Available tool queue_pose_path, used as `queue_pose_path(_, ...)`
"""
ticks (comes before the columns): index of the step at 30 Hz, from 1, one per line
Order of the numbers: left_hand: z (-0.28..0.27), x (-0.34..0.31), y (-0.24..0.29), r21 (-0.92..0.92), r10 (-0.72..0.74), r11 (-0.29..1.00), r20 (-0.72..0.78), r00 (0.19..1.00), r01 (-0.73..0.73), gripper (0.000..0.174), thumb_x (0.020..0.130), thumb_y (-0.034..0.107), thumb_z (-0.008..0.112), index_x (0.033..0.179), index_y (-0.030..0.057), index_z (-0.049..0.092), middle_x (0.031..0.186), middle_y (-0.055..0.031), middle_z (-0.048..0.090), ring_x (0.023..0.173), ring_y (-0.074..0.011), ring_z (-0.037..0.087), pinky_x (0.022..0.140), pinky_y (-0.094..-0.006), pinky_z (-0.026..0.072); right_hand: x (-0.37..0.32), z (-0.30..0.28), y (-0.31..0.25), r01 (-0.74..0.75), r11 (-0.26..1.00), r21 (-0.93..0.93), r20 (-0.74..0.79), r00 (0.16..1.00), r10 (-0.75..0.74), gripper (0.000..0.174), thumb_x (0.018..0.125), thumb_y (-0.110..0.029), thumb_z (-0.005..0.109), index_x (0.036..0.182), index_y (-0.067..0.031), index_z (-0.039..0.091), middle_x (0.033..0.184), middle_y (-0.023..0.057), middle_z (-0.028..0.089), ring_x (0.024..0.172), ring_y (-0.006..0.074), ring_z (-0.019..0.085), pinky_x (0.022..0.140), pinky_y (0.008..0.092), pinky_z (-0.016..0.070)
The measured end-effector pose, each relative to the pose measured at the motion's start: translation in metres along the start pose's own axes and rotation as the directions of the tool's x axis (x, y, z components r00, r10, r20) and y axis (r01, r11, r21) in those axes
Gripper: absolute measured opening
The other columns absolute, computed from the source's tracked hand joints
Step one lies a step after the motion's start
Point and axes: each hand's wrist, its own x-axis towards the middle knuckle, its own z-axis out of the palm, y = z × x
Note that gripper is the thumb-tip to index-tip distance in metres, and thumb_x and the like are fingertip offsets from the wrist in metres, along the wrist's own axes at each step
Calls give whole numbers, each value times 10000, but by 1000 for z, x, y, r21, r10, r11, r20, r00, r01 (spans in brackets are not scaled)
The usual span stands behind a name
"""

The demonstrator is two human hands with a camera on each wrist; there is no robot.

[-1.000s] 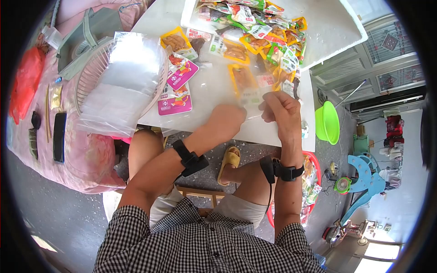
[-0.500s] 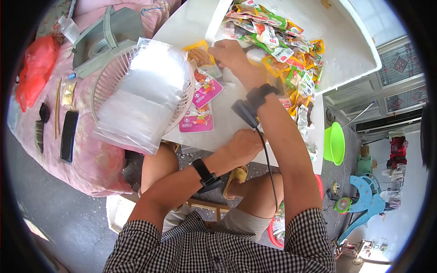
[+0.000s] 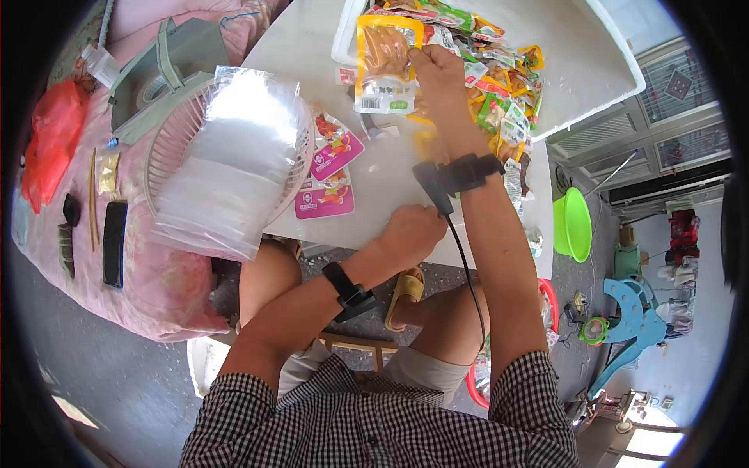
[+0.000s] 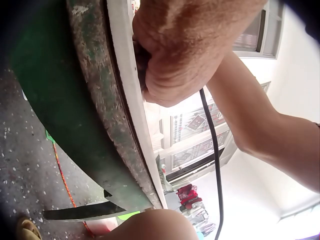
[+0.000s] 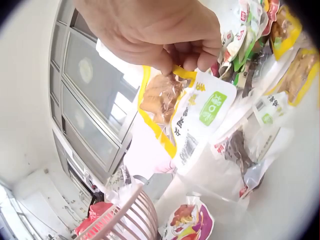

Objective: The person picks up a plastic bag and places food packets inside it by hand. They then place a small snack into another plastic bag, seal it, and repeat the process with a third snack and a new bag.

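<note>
Outermost, the white tabletop (image 3: 374,183) spreads in front of the seated person, with pink floral bedding (image 3: 160,273) to its left. On the table's far side sits a white foam box (image 3: 589,70), its near-left part filled with a heap of sealed food pouches (image 3: 507,86) in yellow, green, red and white; some spill onto the tabletop. Toward the left edge is a pale pink slatted basket (image 3: 153,168), and across it lies a stack of clear plastic bags (image 3: 234,152), overhanging the near side.

The right hand (image 3: 443,74) is raised near the box's left corner, and the left hand (image 3: 413,232) is at the near edge of the tabletop, well apart from it. The left fingers are curled in and partly hidden; whether they grip anything I cannot tell. The right fingers are bent and close together, clamped with the thumb on the border of a yellow-edged pouch (image 3: 386,64). That pouch is held up between the basket and the heap, its clear window showing brown food, its white printed panel below with a green label.

Two magenta-edged pouches (image 3: 336,147) lie just beside the basket, close together on the tabletop. Over on the bedding rests a black phone (image 3: 115,245), with a small golden packet (image 3: 108,175) beyond it
</note>
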Motion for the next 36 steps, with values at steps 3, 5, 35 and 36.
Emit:
queue_pose_path(3,7,0,-3,-106,-30,994,-126,992,16,75,698,12,555,770,29,562,689,-121,592,650,-295,609,572,-403,484,-40,-63,-28,-133,968,211,-22,990,141,229,862,-189,571,801,25,628,618,6,542,567,71,455,520,244,385)
queue_pose_path(5,3,1,0,-160,-121,983,-178,977,93,80,691,5,557,770,10,551,679,-145,585,650,-336,599,579,-428,474,-81,-97,-27,-233,927,296,-29,967,252,230,897,-193,540,809,8,611,637,-33,511,575,35,416,507,212,354)
queue_pose_path(35,-15,2,3,-134,-63,991,-383,922,12,211,785,65,618,993,28,634,712,-125,599,588,-294,588,514,-367,460,-226,-120,38,-353,674,648,109,920,376,188,874,-94,558,978,53,613,932,93,640,815,142,611,705,255,509)
queue_pose_path(36,-14,2,2,-124,-58,992,-378,924,11,211,787,69,618,994,29,633,711,-125,599,590,-294,589,516,-367,461,-229,-119,37,-368,657,658,109,910,401,182,872,-87,560,978,51,612,933,98,642,812,148,618,700,258,516)
